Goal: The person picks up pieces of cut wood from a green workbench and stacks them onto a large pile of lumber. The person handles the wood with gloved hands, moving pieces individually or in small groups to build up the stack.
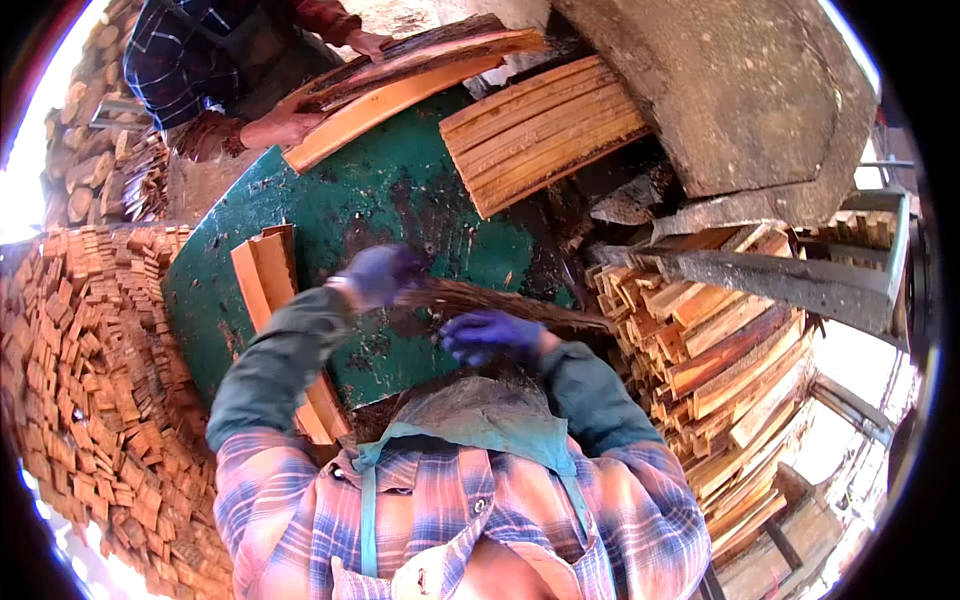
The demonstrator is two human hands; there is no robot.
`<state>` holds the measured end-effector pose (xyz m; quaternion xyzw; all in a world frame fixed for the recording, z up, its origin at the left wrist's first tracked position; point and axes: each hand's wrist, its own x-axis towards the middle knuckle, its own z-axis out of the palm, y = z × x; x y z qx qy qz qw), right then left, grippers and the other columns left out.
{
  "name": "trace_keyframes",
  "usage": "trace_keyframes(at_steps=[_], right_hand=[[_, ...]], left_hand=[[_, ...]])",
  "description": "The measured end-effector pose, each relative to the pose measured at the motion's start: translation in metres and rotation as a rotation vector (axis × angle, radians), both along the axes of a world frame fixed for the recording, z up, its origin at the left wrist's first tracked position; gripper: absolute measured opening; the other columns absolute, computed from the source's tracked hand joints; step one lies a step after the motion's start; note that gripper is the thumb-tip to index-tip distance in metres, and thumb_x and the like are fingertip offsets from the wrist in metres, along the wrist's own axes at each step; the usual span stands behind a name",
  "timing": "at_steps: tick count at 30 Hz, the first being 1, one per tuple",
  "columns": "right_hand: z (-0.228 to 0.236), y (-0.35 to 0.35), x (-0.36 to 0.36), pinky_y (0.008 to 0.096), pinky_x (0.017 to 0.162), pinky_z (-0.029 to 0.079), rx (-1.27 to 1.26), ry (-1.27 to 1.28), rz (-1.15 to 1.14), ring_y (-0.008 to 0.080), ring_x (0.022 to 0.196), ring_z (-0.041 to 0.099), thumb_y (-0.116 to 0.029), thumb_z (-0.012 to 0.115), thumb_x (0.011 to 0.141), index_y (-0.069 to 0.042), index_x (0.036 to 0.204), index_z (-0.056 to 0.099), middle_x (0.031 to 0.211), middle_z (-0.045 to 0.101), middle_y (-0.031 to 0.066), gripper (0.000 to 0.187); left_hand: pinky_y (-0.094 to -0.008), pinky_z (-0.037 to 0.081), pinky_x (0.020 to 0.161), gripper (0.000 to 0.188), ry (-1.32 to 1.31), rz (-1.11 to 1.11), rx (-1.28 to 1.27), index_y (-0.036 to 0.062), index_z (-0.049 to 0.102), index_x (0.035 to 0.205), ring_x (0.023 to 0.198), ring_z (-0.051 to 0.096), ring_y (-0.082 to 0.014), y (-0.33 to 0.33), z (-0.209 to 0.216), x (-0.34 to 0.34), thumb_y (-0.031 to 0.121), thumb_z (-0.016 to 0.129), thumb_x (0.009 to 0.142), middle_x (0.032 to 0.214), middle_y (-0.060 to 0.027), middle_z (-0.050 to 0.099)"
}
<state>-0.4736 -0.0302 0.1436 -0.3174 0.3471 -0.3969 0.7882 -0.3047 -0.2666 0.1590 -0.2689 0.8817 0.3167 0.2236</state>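
Observation:
My left hand (382,276), in a purple glove, is over the green table top by the near end of a dark, bark-covered strip of wood (510,301). Motion smears its fingers, so I cannot tell whether it grips the strip. On the near side of that strip, my right hand (490,338), also gloved in purple, has its fingers stretched out with nothing visible in them. A long sawn board (264,270) lies at the left of the table and passes beneath my left forearm.
Across the green table (215,290), a co-worker's bare hands hold bark-edged slabs (400,88). Several boards (545,132) lie side by side at the far right. Cut wood is stacked at left (90,400) and right (720,340), below a metal bar (770,275).

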Motion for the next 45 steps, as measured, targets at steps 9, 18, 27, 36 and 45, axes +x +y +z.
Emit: trace_keyframes(at_steps=[9, 18, 27, 36, 45], right_hand=[[-0.041, 0.007, -0.092, 0.0395, 0.088, 0.054, 0.386, -0.302, -0.684, 0.0259, 0.111, 0.062, -0.046, 0.06, 0.095, -0.007, 0.137, 0.05, 0.123, 0.064, 0.0116, 0.058], [-0.05, -0.11, -0.082, 0.0442, 0.093, 0.051, 0.475, -0.193, -1.048, 0.0249, 0.108, 0.061, -0.039, 0.069, 0.09, -0.013, 0.125, 0.059, 0.113, 0.064, 0.007, 0.045], [-0.026, -0.082, -0.038, 0.0421, 0.099, 0.049, 0.44, -0.36, -0.94, 0.0274, 0.111, 0.06, -0.039, 0.068, 0.09, -0.01, 0.13, 0.056, 0.123, 0.062, 0.0105, 0.051], [-0.057, -0.007, 0.119, 0.0441, 0.092, 0.053, 0.508, 0.069, -0.626, 0.0282, 0.107, 0.062, -0.029, 0.076, 0.083, -0.005, 0.129, 0.056, 0.118, 0.064, 0.0117, 0.056], [-0.003, 0.062, 0.248, 0.0366, 0.077, 0.052, 0.527, 0.67, -1.041, 0.0199, 0.084, 0.061, -0.017, 0.087, 0.071, 0.0, 0.111, 0.061, 0.097, 0.065, 0.0082, 0.05]], left_hand=[[-0.0322, 0.051, 0.082, 0.025, 0.389, 0.714, -0.189, 0.0013, 0.067, 0.111, 0.09, 0.064, -0.0173, -0.203, 0.122, 0.157, 0.019, 0.064, 0.093, 0.099, -0.0082, 0.071], [-0.0453, 0.046, 0.099, 0.058, 0.448, 0.12, -0.334, 0.0148, 0.057, 0.133, 0.116, 0.058, -0.0378, -0.103, 0.057, -0.14, 0.052, 0.062, 0.089, 0.125, -0.0187, 0.063], [-0.0472, 0.051, 0.087, 0.056, 0.435, 0.391, -0.235, 0.0162, 0.063, 0.124, 0.102, 0.064, -0.0387, -0.042, -0.003, -0.118, 0.055, 0.063, 0.084, 0.109, -0.0196, 0.068], [-0.0462, 0.048, 0.095, 0.069, 0.296, 0.589, -0.104, 0.007, 0.05, 0.137, 0.113, 0.06, -0.039, 0.085, 0.006, 0.126, 0.05, 0.064, 0.085, 0.125, -0.0219, 0.061], [-0.0409, 0.048, 0.098, 0.064, 0.464, 0.625, 0.348, -0.0007, 0.054, 0.133, 0.116, 0.061, -0.0362, 0.173, 0.0, 0.297, 0.04, 0.069, 0.085, 0.123, -0.0245, 0.063]])
